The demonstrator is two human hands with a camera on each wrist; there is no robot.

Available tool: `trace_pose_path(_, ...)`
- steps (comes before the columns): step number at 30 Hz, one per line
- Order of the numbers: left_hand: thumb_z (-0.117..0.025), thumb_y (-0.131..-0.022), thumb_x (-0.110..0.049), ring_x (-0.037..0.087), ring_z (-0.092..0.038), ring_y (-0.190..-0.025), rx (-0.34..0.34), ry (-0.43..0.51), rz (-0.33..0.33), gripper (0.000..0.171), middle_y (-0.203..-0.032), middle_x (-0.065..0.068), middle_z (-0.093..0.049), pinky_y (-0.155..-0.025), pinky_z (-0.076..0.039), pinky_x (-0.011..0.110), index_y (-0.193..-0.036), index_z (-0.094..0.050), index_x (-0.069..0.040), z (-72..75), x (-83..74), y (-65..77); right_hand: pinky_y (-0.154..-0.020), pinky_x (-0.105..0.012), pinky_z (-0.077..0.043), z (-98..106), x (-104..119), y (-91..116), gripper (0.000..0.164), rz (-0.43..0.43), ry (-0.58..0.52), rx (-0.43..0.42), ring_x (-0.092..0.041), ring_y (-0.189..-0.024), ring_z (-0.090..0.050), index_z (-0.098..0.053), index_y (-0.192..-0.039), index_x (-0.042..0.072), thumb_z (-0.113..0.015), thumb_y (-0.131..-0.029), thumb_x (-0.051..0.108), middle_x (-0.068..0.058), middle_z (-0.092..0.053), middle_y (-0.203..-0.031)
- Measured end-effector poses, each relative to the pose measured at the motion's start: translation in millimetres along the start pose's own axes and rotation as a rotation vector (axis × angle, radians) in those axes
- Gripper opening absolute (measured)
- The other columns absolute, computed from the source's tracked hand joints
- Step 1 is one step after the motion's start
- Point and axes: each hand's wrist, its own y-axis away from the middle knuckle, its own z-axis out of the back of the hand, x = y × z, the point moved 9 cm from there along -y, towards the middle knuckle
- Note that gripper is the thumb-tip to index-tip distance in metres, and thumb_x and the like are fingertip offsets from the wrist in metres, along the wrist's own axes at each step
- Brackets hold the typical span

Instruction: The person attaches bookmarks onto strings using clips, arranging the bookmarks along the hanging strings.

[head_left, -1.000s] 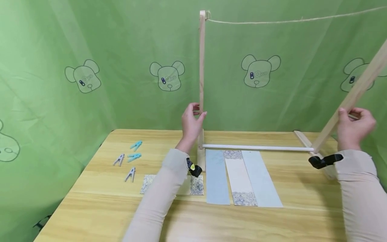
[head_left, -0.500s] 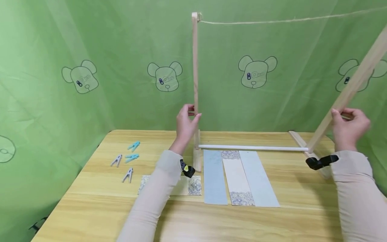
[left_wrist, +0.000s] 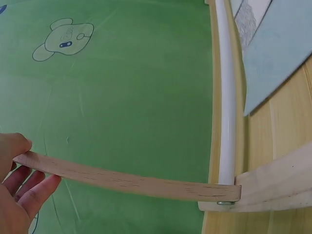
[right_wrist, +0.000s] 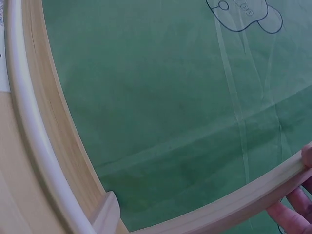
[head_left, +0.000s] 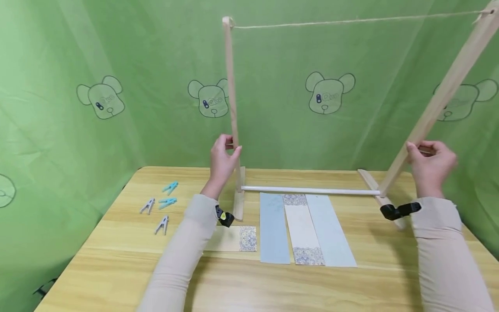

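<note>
A wooden rack stands at the back of the table, with two upright posts, a white crossbar (head_left: 308, 190) low between them and a twine line (head_left: 351, 21) strung across the top. My left hand (head_left: 224, 162) pinches the left post (head_left: 230, 82) between thumb and fingers; the left wrist view shows the fingers under the post (left_wrist: 126, 181). On the other side my right hand (head_left: 432, 167) grips the right post (head_left: 440, 95) at about the same height. In the right wrist view only fingertips (right_wrist: 287, 217) show against that post.
Blue strips (head_left: 274, 229) (head_left: 331, 229) and a lace-patterned strip (head_left: 306, 225) lie in front of the crossbar. Another patterned strip (head_left: 234, 239) lies partly behind my left forearm. Blue clothespins (head_left: 170, 187) and grey clothespins (head_left: 161, 225) lie at the left. A green curtain (head_left: 280, 130) hangs behind.
Both hands have moved left with the rack, which has shifted left behind the strips. The right post's top with the twine knot now shows. Strips and clothespins stay put on the table.
</note>
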Motion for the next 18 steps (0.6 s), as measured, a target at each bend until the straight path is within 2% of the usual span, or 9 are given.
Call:
trace_pose_path(8,-0.068,-0.084,-0.003,0.025,-0.061,-0.094,0.002,0.004,0.005,0.028,-0.102,0.015,-0.062,-0.082,-0.055,0.029,-0.108,-0.055,0.003,17.3,8.9,2.1,-0.058,-0.003,-0.047,-15.8,8.7,11.1,0.013,0.063,0.233,0.054,0.007,-0.068,-0.056,-0.058,-0.083,0.020,-0.070,-0.084,0.014,0.022,-0.056,-0.075)
trace_pose_path(13,-0.068,-0.084,-0.003,0.026,-0.061,-0.094,-0.005,0.004,-0.005,0.027,-0.102,0.016,-0.061,-0.081,-0.055,0.032,-0.107,-0.055,0.003,27.9,12.9,1.6,-0.056,-0.003,-0.047,-27.7,14.6,18.8,0.016,0.121,0.297,0.083,0.008,-0.066,-0.054,-0.053,-0.081,0.021,-0.067,-0.086,0.014,0.022,-0.053,-0.074)
trace_pose_path(18,-0.068,-0.084,-0.003,0.027,-0.061,-0.093,-0.009,-0.004,-0.001,0.027,-0.102,0.016,-0.062,-0.079,-0.056,0.032,-0.106,-0.054,0.002,37.1,19.0,-1.3,-0.056,-0.006,-0.049,-39.3,16.9,24.3,0.017,0.127,0.315,0.128,0.008,-0.065,-0.054,-0.051,-0.083,0.021,-0.065,-0.087,0.014,0.019,-0.053,-0.076)
